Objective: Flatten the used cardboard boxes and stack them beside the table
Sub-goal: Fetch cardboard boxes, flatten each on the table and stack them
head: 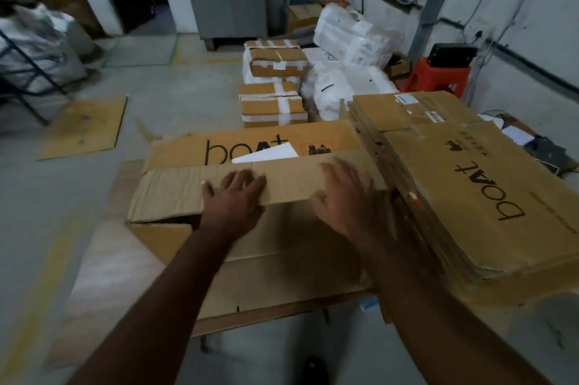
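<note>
On the tabletop (103,262) lies a cardboard box (282,246) with "boat" printed on it. Both hands, left hand (233,196) and right hand (347,199), press its top flap (175,190) with spread fingers. Just right, touching it, sits a stack of flattened boxes (470,190).

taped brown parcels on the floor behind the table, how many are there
3 in view. The far parcel lies at the back, the middle parcel sits on a white bag just in front of it, and the near parcel is closest to the table. Others may be hidden among the bags.
</note>
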